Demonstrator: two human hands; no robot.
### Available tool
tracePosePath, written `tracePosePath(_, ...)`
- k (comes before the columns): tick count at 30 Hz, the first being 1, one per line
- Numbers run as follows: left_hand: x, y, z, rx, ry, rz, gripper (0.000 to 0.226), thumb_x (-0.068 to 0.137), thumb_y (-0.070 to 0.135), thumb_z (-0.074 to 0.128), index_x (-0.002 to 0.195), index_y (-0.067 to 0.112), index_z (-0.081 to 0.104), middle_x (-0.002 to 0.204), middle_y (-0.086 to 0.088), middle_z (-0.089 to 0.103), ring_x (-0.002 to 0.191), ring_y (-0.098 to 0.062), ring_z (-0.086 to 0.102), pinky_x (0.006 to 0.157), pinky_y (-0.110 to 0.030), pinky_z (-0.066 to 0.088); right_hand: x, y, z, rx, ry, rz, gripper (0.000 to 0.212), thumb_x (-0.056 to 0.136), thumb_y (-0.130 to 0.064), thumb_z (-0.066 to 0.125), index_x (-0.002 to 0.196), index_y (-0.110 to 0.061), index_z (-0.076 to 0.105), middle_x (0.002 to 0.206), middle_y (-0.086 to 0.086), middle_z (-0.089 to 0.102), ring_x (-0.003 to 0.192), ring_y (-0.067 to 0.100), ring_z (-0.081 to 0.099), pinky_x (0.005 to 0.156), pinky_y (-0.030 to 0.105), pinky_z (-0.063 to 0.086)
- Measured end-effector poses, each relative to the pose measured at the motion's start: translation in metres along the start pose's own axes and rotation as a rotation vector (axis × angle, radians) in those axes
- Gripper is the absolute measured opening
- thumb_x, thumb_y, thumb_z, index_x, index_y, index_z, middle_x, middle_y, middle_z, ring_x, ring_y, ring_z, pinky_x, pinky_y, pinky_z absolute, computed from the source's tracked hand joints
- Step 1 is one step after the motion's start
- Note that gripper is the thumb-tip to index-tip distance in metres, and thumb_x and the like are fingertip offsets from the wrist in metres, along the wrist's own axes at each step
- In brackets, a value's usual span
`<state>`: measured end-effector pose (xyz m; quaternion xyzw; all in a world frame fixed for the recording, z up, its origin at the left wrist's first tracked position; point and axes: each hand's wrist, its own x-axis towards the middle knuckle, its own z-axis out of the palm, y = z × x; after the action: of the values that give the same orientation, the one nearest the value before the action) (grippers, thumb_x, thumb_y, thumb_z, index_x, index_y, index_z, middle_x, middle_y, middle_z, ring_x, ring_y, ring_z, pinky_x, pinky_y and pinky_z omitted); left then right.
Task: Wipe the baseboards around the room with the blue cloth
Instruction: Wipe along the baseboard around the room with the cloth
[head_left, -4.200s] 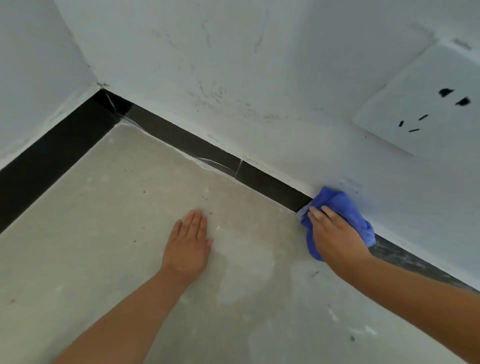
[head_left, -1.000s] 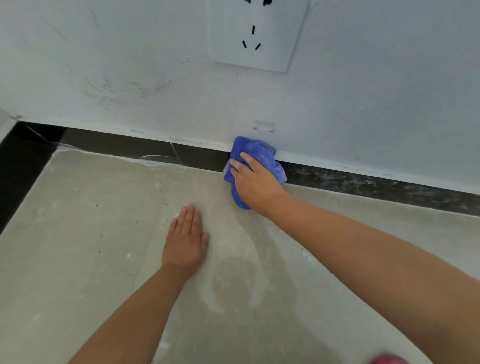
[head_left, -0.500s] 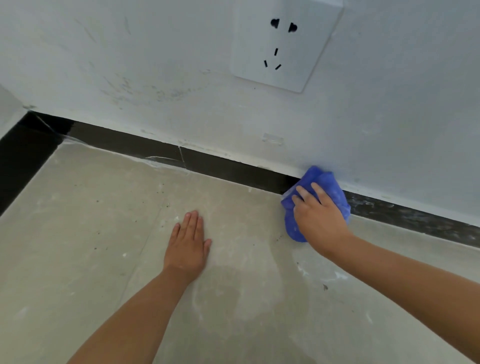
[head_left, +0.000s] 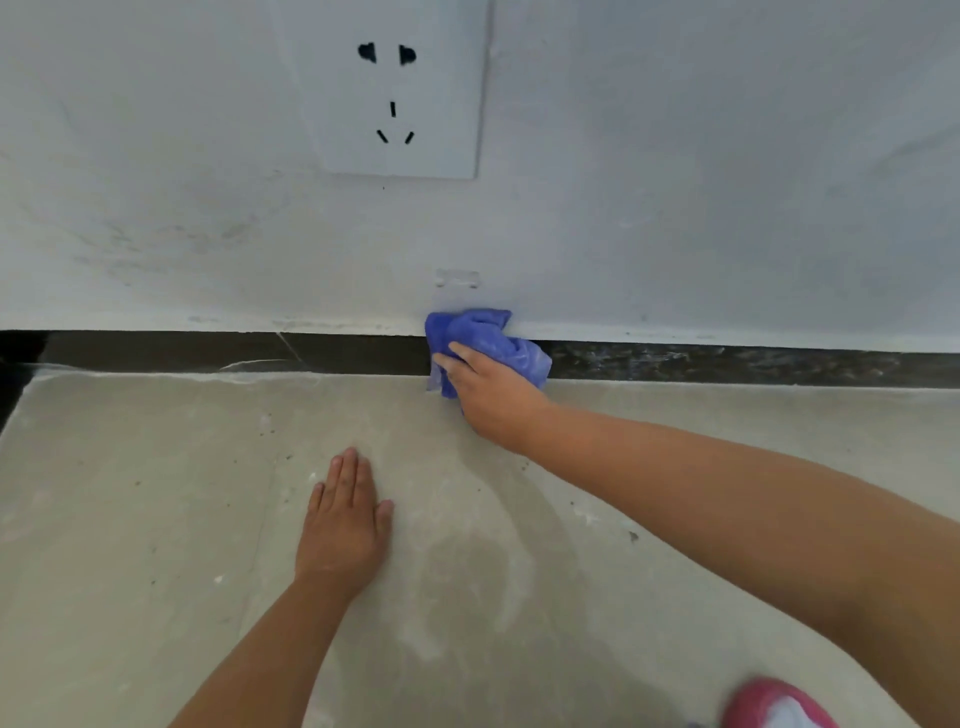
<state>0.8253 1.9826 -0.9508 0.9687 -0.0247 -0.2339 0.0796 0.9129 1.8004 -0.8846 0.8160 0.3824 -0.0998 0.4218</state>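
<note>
A pale, dusty floor (head_left: 156, 519) meets a white wall (head_left: 727, 182) here, with a dark baseboard (head_left: 208, 352) running along the joint and a wall socket (head_left: 395, 88) just above. The right hand (head_left: 493, 395) holds the bunched blue cloth (head_left: 483, 338) against the baseboard almost directly below the socket; its fingers (head_left: 457, 356) are curled over the wad, pressing it to the strip. Half a second ago the cloth sat further right along the board, so the hand has swept back leftward, as it did a moment before that: a scrubbing, to-and-fro stroke over one stretch. The left hand (head_left: 343, 525) has stayed flat on the floor, fingers straight and close together, propping the body.

To the left of the cloth the baseboard looks plain dark; to the right it is mottled with pale specks. I'd judge that right-hand run is yet to be cleaned, so most of the room remains. A pink shoe (head_left: 774, 704) shows at the lower edge.
</note>
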Motion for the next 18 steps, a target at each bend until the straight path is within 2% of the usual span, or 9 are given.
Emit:
tracePosePath(3, 0.001, -0.001, -0.001, -0.010, -0.010, 0.009, 0.097, 0.065, 0.052, -0.020, 0.149, 0.007, -0.001, 0.157, -0.008, -0.010, 0.145, -0.018, -0.010, 0.116, -0.029, -0.006, -0.022, 0.011, 0.021, 0.074, 0.077, 0.050, 0.043, 0.094, -0.039, 0.049, 0.119, -0.008, 0.065, 0.141, 0.012, 0.048, 0.142, 0.022, 0.024, 0.116, 0.031, 0.013)
tracePosePath(5, 0.002, -0.002, 0.000, -0.011, -0.012, 0.003, 0.078, 0.082, 0.046, -0.008, 0.149, 0.007, -0.001, 0.157, -0.008, -0.011, 0.145, -0.018, -0.010, 0.116, -0.030, -0.006, -0.043, 0.020, 0.037, 0.085, -0.121, -0.010, 0.040, 0.100, -0.021, 0.036, 0.129, 0.000, 0.054, 0.149, 0.016, 0.035, 0.145, 0.025, 0.008, 0.117, 0.033, 0.000)
tracePosePath(7, 0.003, -0.001, 0.002, -0.035, 0.008, 0.017, 0.083, 0.079, 0.051, -0.010, 0.149, 0.007, 0.001, 0.157, -0.008, -0.009, 0.145, -0.019, -0.009, 0.116, -0.030, -0.006, -0.064, 0.025, 0.055, 0.125, -0.200, -0.043, 0.038, 0.100, -0.014, 0.035, 0.132, 0.000, 0.050, 0.150, 0.014, 0.032, 0.145, 0.026, 0.003, 0.116, 0.035, -0.006)
tracePosePath(8, 0.002, 0.000, 0.002, -0.055, 0.029, 0.024, 0.095, 0.070, 0.054, -0.015, 0.149, 0.006, 0.003, 0.157, -0.008, -0.007, 0.146, -0.019, -0.008, 0.116, -0.030, -0.006, -0.072, 0.022, 0.062, 0.145, -0.176, 0.031, 0.035, 0.096, -0.019, 0.047, 0.124, -0.004, 0.059, 0.145, 0.010, 0.042, 0.144, 0.023, 0.014, 0.117, 0.036, 0.000)
tracePosePath(10, 0.001, 0.001, 0.004, -0.093, 0.057, 0.037, 0.107, 0.057, 0.054, -0.020, 0.149, 0.006, 0.006, 0.157, -0.009, -0.004, 0.146, -0.020, -0.006, 0.116, -0.029, -0.006, -0.083, 0.014, 0.064, 0.185, 0.035, 0.177, 0.025, 0.059, -0.029, 0.085, 0.079, -0.015, 0.079, 0.108, 0.001, 0.072, 0.122, 0.018, 0.055, 0.108, 0.038, 0.022)
tracePosePath(11, 0.001, 0.002, 0.006, -0.100, 0.067, 0.044, 0.107, 0.057, 0.054, -0.020, 0.149, 0.006, 0.006, 0.157, -0.009, -0.004, 0.146, -0.020, -0.006, 0.115, -0.028, -0.007, -0.081, 0.010, 0.066, 0.245, 0.155, 0.192, 0.027, 0.039, -0.027, 0.092, 0.059, -0.016, 0.077, 0.088, -0.002, 0.076, 0.104, 0.018, 0.067, 0.099, 0.038, 0.028)
tracePosePath(12, 0.002, 0.003, 0.006, -0.107, 0.076, 0.053, 0.106, 0.057, 0.054, -0.020, 0.149, 0.006, 0.005, 0.157, -0.008, -0.004, 0.146, -0.019, -0.007, 0.114, -0.027, -0.008, -0.075, 0.006, 0.067, 0.279, 0.237, 0.189, 0.029, 0.031, -0.025, 0.093, 0.051, -0.017, 0.075, 0.080, -0.003, 0.076, 0.094, 0.018, 0.071, 0.094, 0.037, 0.031)
tracePosePath(15, 0.007, 0.009, 0.010, -0.132, 0.117, 0.067, 0.100, 0.066, 0.053, -0.011, 0.147, 0.001, 0.016, 0.156, -0.014, 0.008, 0.146, -0.025, 0.004, 0.114, -0.030, -0.003, -0.052, -0.006, 0.055, 0.301, 0.339, 0.172, 0.030, 0.035, -0.036, 0.091, 0.058, -0.022, 0.077, 0.084, -0.011, 0.076, 0.096, 0.011, 0.070, 0.093, 0.033, 0.044)
tracePosePath(18, 0.012, 0.016, 0.017, -0.100, 0.166, 0.128, 0.081, 0.080, 0.043, 0.012, 0.133, -0.011, 0.041, 0.143, -0.027, 0.035, 0.134, -0.042, 0.033, 0.109, -0.047, 0.021, -0.030, -0.008, 0.044, 0.337, 0.328, 0.065, 0.028, 0.044, -0.049, 0.085, 0.065, -0.032, 0.078, 0.090, -0.021, 0.073, 0.102, 0.003, 0.066, 0.094, 0.025, 0.047)
